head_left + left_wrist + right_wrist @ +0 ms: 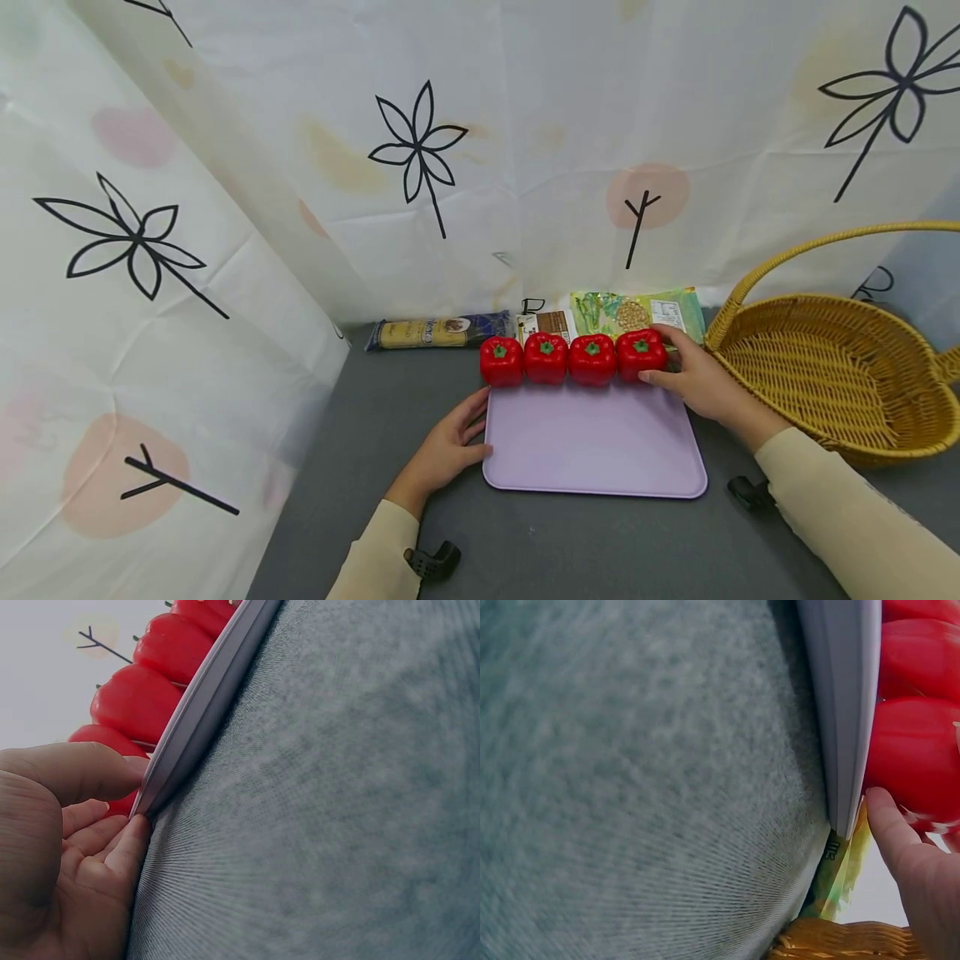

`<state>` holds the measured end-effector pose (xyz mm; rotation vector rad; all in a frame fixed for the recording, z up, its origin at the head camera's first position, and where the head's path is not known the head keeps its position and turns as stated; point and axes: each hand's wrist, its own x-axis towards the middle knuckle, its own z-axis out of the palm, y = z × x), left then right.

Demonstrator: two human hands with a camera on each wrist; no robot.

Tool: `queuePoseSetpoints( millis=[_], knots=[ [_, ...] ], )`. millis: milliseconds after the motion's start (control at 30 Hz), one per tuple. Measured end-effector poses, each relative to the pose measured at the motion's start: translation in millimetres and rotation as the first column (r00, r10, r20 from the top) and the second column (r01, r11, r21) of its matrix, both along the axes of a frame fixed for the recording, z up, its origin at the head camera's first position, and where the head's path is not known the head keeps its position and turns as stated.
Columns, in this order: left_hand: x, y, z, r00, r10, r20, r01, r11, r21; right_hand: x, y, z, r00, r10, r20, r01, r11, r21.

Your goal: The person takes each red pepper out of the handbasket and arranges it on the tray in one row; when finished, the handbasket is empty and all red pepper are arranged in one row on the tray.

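Note:
Several red bell peppers (592, 360) stand in a row along the far edge of a lilac tray (592, 442), their green stems up. My right hand (693, 375) holds the rightmost pepper (641, 354), thumb on the near side and fingers on its right and far side. The right wrist view shows a fingertip against that red pepper (915, 757), just above the tray rim (847, 697). At the tray's left edge, my left hand (450, 442) touches the rim with thumb and fingertips; the left wrist view shows this thumb (97, 772) on the rim.
A yellow wicker basket (817, 310) with a tall handle stands to the right. Behind the peppers lie a pasta packet (427, 332), a brown-and-white packet (546, 323) and a green bag (630, 310). Patterned cloth (517, 167) hangs behind the grey table (540, 550).

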<state>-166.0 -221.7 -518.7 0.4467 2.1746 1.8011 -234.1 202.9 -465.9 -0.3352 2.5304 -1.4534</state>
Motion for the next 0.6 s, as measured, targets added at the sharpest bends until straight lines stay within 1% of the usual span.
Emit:
queuePoseSetpoints(
  millis=[233,333,500,600],
  knots=[
    [-2.5,0.7,-1.8,1.000,-0.005,-0.004,0.005,1.000,0.001,1.5,0.4,1.2,1.000,-0.016,0.012,0.016,1.000,0.003],
    [-2.6,0.1,-3.5,1.000,-0.004,-0.003,0.004,1.000,0.002,2.7,-0.1,1.5,1.000,-0.022,0.001,0.022,1.000,0.001],
    [-2.6,-2.0,-7.1,1.000,0.002,0.007,-0.002,1.000,0.011,6.9,0.1,3.7,0.997,-0.019,-0.068,0.019,1.000,0.003],
    [-1.6,-4.3,-9.1,1.000,0.011,0.018,-0.012,1.000,0.014,13.3,0.7,6.6,0.993,0.001,-0.117,0.002,1.000,0.023]
  ],
)
